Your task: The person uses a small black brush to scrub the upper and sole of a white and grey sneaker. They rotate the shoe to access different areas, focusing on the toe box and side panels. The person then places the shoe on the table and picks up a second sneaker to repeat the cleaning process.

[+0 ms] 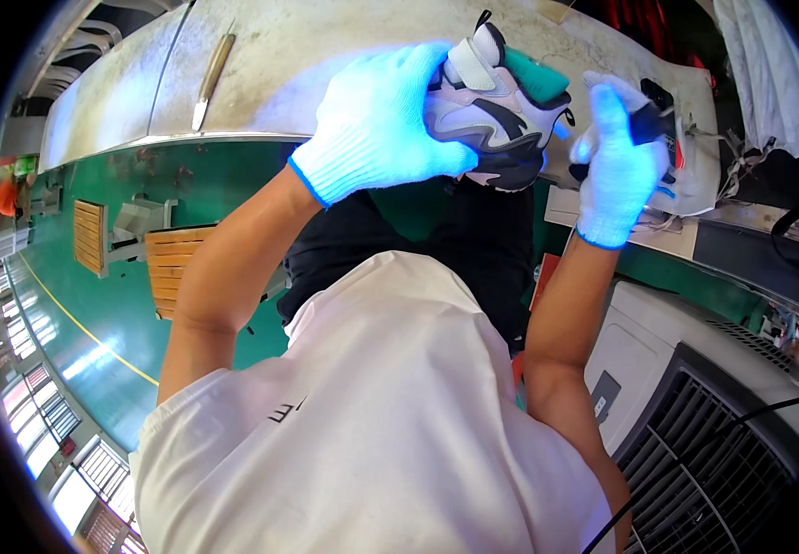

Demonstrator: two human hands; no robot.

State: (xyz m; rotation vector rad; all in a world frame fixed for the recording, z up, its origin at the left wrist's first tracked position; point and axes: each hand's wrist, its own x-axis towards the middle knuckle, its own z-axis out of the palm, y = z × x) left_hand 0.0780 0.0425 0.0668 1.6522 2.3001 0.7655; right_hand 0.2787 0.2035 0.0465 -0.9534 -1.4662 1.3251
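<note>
My left hand, in a white knit glove tinted blue by light, grips a child-size sneaker above the table's near edge. The sneaker is pale pink and white with dark grey panels, a dark sole and a white strap; its sole side faces me. A smooth teal piece shows at its upper right, and I cannot tell whether it belongs to the shoe. To the right, apart from the sneaker, my gloved right hand is closed with fingers curled. Dark bits show beside its fingers, but what it holds is unclear.
A knife with a wooden handle lies on the worn pale table at the left. Dark items and loose straps clutter the table's right end. Slatted wooden stools stand on the green floor, and a large grey fan unit is at my right.
</note>
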